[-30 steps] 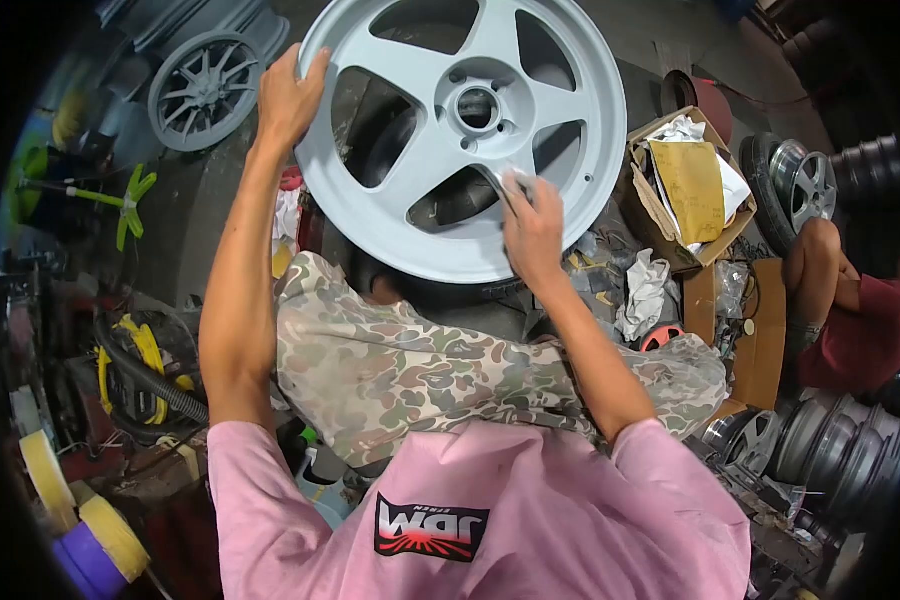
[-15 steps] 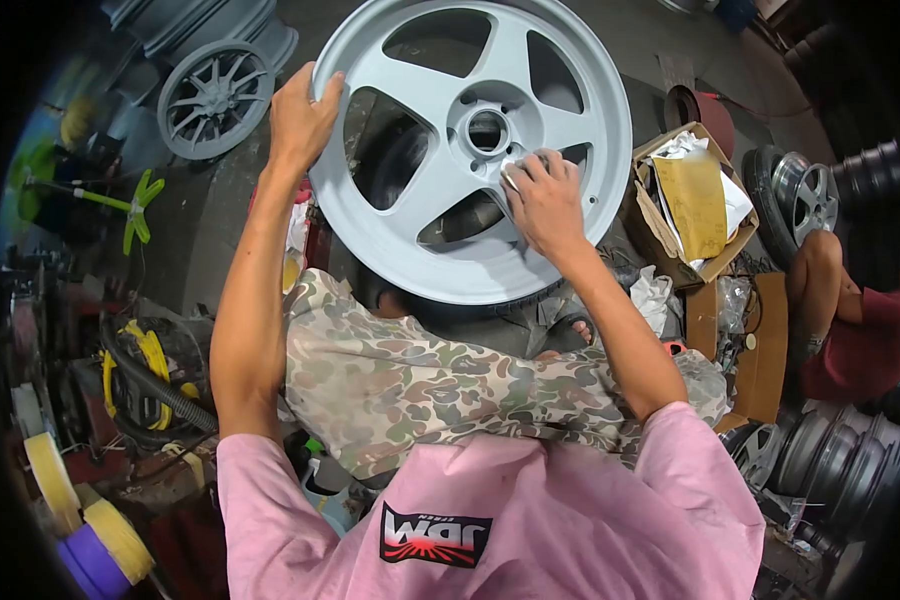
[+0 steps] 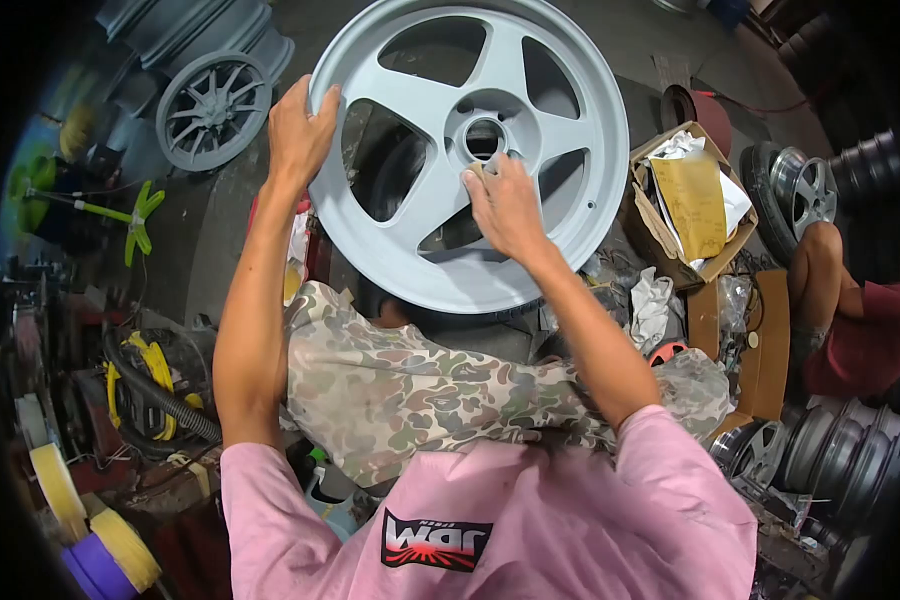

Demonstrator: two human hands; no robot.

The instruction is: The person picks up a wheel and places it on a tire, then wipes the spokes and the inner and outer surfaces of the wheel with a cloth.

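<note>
A grey-coated five-spoke wheel rim point(image 3: 440, 110) faces me above my lap, tilted toward me. My left hand point(image 3: 303, 130) is closed round its outer lip on the left side, thumb on the front face. Against the hub, just below the round centre hole, my right hand point(image 3: 508, 205) pinches a small folded piece of sandpaper point(image 3: 477, 171). Most of that piece is hidden under the fingers. A dark tyre point(image 3: 370, 180) shows behind the rim through the gaps between spokes.
On the right stands a cardboard box point(image 3: 660, 240) with yellow sandpaper sheets point(image 3: 692, 205). Beyond it are a tyred wheel point(image 3: 805, 195) and another person's bent leg point(image 3: 818, 270). Stacked rims point(image 3: 200, 30) and a multi-spoke rim point(image 3: 213, 110) stand upper left. Yellow rolls point(image 3: 58, 490) sit lower left.
My right hand has moved left across the hub, from its lower right to just below the centre hole, and its fingers have turned. My left hand keeps its hold; the rim has shifted slightly.
</note>
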